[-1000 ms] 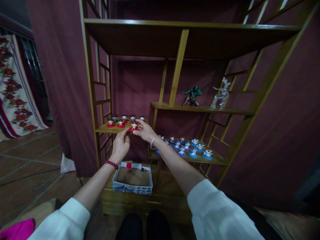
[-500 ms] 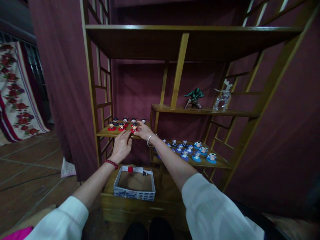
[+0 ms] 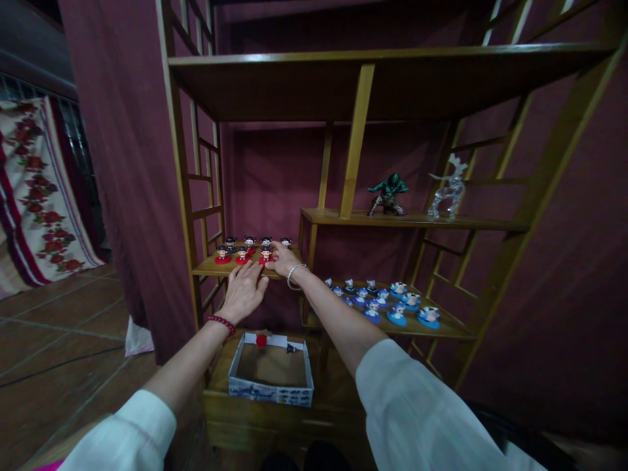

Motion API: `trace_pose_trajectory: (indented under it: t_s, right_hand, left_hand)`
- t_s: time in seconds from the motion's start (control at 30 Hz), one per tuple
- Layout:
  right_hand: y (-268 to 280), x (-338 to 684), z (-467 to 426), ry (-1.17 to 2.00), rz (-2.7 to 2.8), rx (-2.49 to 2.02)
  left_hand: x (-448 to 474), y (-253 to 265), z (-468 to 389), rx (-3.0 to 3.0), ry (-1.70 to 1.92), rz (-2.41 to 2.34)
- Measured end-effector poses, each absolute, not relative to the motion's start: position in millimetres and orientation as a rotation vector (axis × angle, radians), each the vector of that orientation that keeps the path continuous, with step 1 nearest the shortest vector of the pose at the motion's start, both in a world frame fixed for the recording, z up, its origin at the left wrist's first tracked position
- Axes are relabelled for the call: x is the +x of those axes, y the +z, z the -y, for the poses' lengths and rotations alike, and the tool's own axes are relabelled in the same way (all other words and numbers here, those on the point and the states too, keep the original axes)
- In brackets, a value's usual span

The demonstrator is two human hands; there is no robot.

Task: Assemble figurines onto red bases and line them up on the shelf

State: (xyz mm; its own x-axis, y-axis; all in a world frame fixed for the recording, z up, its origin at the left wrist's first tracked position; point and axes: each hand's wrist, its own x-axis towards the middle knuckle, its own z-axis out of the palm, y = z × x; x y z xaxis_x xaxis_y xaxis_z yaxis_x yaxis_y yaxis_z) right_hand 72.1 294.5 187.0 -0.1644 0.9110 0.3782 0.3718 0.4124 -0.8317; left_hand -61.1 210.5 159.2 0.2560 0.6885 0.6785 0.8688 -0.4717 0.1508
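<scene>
Small figurines with black hair and red bases stand in two rows on the left wooden shelf [image 3: 209, 267]. My right hand [image 3: 284, 260] reaches in from the right, its thumb and fingers closed about the rightmost front figurine [image 3: 265, 254], which stands upright on the shelf. Just left of that figurine, the fingers of my left hand [image 3: 244, 291] lie stretched out at the shelf's front edge, holding nothing. Two other front figurines, a middle one [image 3: 242, 254] and a left one [image 3: 222, 254], stand beyond my left fingertips. Part of the back row is behind my right fingers.
Below sits an open cardboard box [image 3: 271, 395] with a red piece [image 3: 261, 340] and a small dark figurine [image 3: 291, 348] inside. Blue and purple figurines [image 3: 371, 311] crowd the lower right shelf. Above them stand a green crouching statue [image 3: 390, 193] and a clear deer ornament [image 3: 449, 190].
The view has shifted slightly, so the shelves appear lower and further right. Both hands stay by the same front figurine; the left fingers remain at the shelf edge.
</scene>
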Motion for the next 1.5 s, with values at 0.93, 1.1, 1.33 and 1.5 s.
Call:
trace_pose_trajectory:
  t_s: [0.93,1.1,1.33,1.5]
  right_hand:
    - [181,66,-315,0.669,1.783,-1.170]
    - [179,66,-319,0.704,1.777,-1.146]
    - [177,64,-322,0.711,1.779,-1.139]
    - [177,65,-321,0.712,1.784,-1.130]
  left_hand:
    - [-62,162,-222,-2.274,-1.139,1.507]
    - [-63,158,-220,-2.253,-1.156,1.427]
    - [-63,158,-216,-2.242,-1.070,1.372]
    - [-62,158,-216,-2.221,-1.069,1.386]
